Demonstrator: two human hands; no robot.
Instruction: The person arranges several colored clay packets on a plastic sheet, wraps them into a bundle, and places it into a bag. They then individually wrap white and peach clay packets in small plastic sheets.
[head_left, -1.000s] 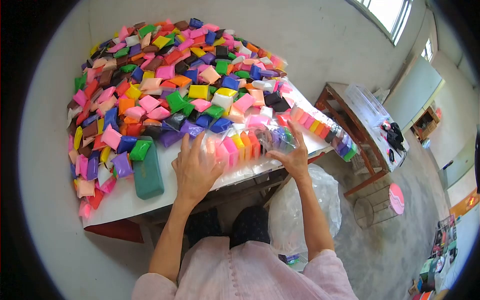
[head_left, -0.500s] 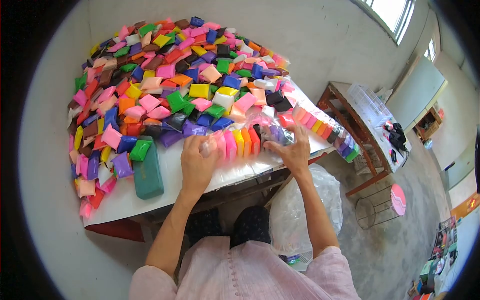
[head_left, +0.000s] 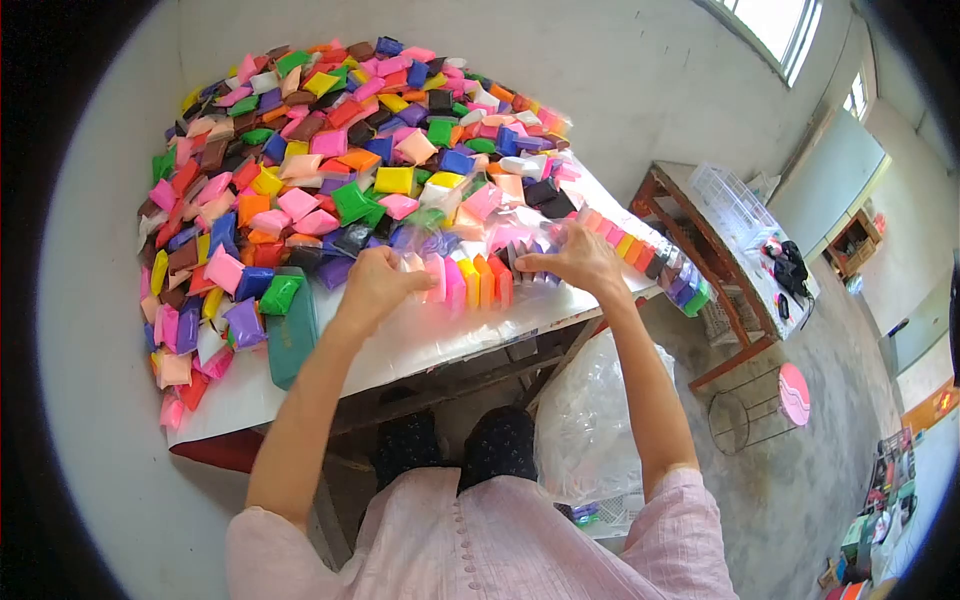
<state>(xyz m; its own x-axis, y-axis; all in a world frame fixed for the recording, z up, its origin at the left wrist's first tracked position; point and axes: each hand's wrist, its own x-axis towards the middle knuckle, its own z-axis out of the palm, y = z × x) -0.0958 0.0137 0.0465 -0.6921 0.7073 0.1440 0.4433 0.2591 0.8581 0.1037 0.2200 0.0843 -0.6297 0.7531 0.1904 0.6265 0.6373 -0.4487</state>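
Observation:
A row of small soft coloured packets [head_left: 478, 283] stands on edge inside a clear plastic bag [head_left: 432, 228] near the table's front edge. Pink, yellow, orange and dark packets show in it. At the row's left end, my left hand [head_left: 375, 290] has its fingers closed on the bag and the end packets. My right hand [head_left: 582, 262] grips the other end, its thumb against the dark packets; its other fingers are partly hidden behind the bag. To the right of that hand lies a filled clear bag [head_left: 655, 262] with a similar row of packets.
A large heap of loose coloured packets [head_left: 330, 145] covers the back and left of the white table [head_left: 400, 350]. A green case [head_left: 291, 335] lies at the left front. Below the table's edge hangs a big clear plastic sack [head_left: 600, 420]; a pink-topped stool [head_left: 793, 394] stands right.
Both hands have shifted slightly away from me, and the right one also a little left. The packet row sits closer together, and the bag's loose plastic rises behind it.

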